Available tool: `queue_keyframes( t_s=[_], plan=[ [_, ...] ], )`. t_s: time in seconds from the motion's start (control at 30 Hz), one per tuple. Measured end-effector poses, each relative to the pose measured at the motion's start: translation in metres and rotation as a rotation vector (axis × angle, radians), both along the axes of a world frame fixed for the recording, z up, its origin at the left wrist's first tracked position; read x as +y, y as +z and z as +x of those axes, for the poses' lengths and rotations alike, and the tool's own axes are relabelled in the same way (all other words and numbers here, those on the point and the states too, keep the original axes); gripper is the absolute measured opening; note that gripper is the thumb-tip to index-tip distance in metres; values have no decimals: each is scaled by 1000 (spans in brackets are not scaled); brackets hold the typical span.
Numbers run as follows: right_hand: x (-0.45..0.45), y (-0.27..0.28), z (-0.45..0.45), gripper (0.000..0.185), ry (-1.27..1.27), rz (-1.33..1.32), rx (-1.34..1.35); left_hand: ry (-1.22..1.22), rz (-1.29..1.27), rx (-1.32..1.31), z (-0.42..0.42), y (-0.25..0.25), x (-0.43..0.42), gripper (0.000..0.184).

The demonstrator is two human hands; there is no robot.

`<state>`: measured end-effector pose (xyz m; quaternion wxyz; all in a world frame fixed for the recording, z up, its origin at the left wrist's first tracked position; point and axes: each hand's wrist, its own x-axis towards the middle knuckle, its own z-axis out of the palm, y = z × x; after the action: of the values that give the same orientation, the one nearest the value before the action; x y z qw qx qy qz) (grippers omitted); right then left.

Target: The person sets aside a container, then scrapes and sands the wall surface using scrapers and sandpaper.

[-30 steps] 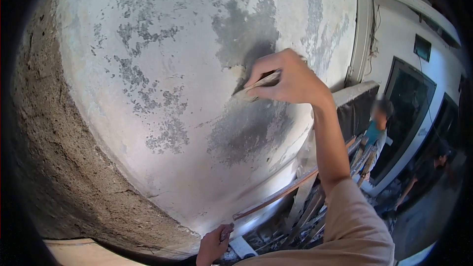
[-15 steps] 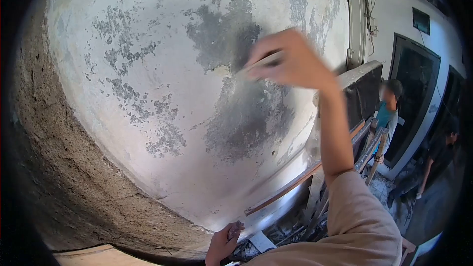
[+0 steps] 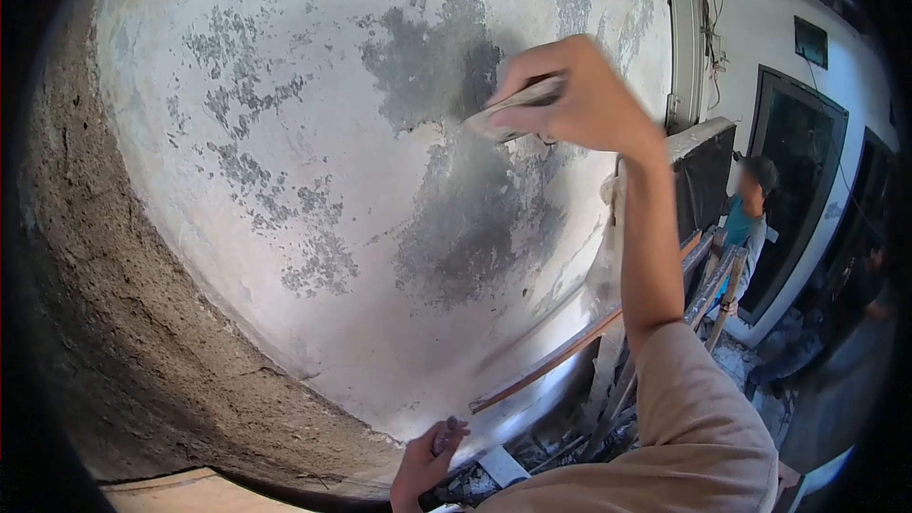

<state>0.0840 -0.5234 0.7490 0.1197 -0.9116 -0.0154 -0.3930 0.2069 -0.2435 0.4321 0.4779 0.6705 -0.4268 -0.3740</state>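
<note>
My right hand (image 3: 575, 95) is raised before the stained wall (image 3: 380, 171), its fingers closed around a thin, pale scraper-like piece (image 3: 518, 106). The front edge of that piece lies at or very near the wall, beside a dark grey patch (image 3: 465, 218) where paint has come off. Low in the view, my left hand (image 3: 427, 461) is by the wall's bottom edge. Its fingers are curled around a small, dark, lumpy object (image 3: 445, 437) that I cannot make out clearly.
Rough bare plaster (image 3: 171, 323) curves along the left. A wooden strip (image 3: 546, 361) and other timber lean at the lower right. Beyond them are a person in a cap (image 3: 750, 218), a second person in dark clothes (image 3: 850, 294) and a dark-framed door (image 3: 798, 161).
Against the wall, my right hand has shifted up and slightly right with the pale piece. The camera view has turned a little. My left hand stays low, and the person in dark clothes has changed posture.
</note>
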Motion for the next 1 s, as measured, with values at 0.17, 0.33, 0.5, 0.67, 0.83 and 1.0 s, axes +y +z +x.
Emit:
queue_keyframes(
  t_s=[0.17, 0.33, 0.5, 0.67, 0.83, 1.0],
  plan=[
    [10, -5, 4, 13, -16, -52, -13, 37, -48, 40, 1, 3, 0, 24],
    [13, -9, 17, 9, -50, -165, -22, 53, -47, 144, -4, 3, 5, 25],
    [1, -3, -13, 17, -84, 155, -107, 85, -113, 233, -4, -6, 10, 24],
    [6, -11, 16, 12, 22, -37, -25, 104, -87, 160, -6, 2, 6, 23],
    [2, -15, 24, 12, 25, -103, -71, 101, -58, 108, -12, 9, -6, 25],
    [-1, -2, -17, 16, -61, 180, -179, 28, -135, 173, -12, 2, -7, 24]
  ],
)
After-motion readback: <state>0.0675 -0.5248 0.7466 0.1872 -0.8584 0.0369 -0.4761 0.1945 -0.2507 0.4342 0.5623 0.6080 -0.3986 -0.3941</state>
